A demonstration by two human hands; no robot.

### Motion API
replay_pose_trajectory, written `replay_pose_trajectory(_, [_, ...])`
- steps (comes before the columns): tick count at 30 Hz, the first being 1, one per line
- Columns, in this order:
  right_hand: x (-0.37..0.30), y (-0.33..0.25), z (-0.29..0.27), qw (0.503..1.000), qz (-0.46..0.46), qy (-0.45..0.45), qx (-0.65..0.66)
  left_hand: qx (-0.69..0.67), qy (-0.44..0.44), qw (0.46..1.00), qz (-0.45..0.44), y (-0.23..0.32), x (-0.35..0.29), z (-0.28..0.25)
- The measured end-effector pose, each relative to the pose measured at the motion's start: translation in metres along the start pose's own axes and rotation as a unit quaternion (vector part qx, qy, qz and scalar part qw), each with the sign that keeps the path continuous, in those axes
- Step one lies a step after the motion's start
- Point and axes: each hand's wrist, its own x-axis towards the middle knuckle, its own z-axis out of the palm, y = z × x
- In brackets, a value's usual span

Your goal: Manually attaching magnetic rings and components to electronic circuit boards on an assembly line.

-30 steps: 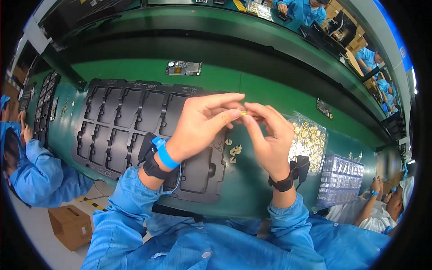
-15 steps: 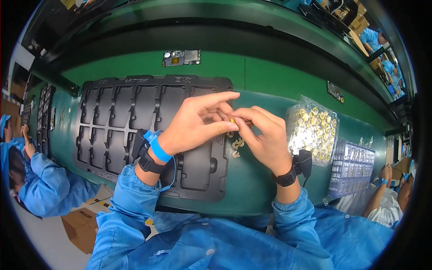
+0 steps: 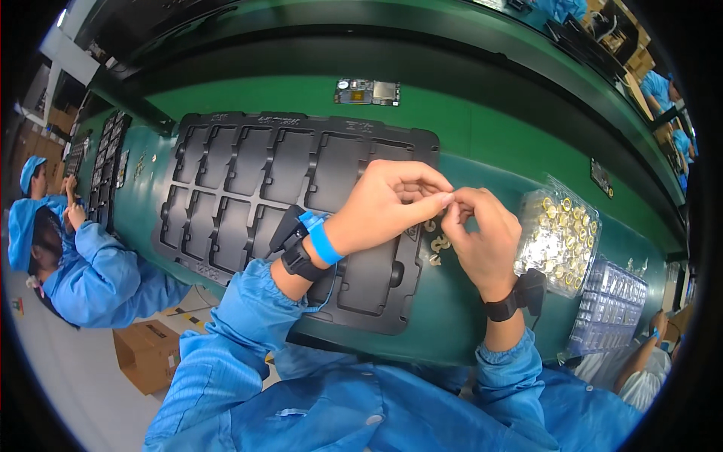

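Observation:
My left hand (image 3: 388,202) and my right hand (image 3: 482,233) meet fingertip to fingertip above the right end of a black moulded tray (image 3: 260,197). Thumb and forefinger are pinched on each hand. Whatever lies between the fingertips is too small and too covered to make out. Below them, on the green table, lie several small pale curved pieces (image 3: 439,243). To the right of my right hand stands a clear plastic tray (image 3: 531,260) of round, yellow-rimmed coin-shaped parts (image 3: 561,233).
A circuit board (image 3: 367,92) lies behind the black tray, another board (image 3: 602,177) at the far right. Stacked clear blister trays (image 3: 608,309) stand at the right table edge. A dark shelf beam (image 3: 316,53) crosses the back. People in blue work at left; a cardboard box (image 3: 147,354) is on the floor.
The view has shifted, so the table and both hands appear farther right. My fingertips have come closer together, and the small yellow thing seen between them earlier is now hidden.

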Motion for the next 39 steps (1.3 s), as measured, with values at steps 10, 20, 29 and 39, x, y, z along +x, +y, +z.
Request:
replay_pose_trajectory(10, [0.004,-0.011,-0.029,0.988,0.108,-0.109,0.015,-0.016,0.108,0.994,0.011,-0.003,0.007,-0.016])
replay_pose_trajectory(20, [0.009,-0.005,-0.035,0.957,0.126,-0.216,-0.147,-0.047,0.102,0.992,-0.048,0.002,0.007,-0.013])
replay_pose_trajectory(29, [0.020,-0.034,-0.019,0.997,-0.074,0.002,-0.020,-0.181,-0.032,0.983,-0.014,0.004,-0.004,-0.009])
replay_pose_trajectory(39, [0.013,-0.025,-0.013,0.996,-0.073,0.042,-0.020,-0.130,0.014,0.991,0.020,0.002,-0.003,-0.004])
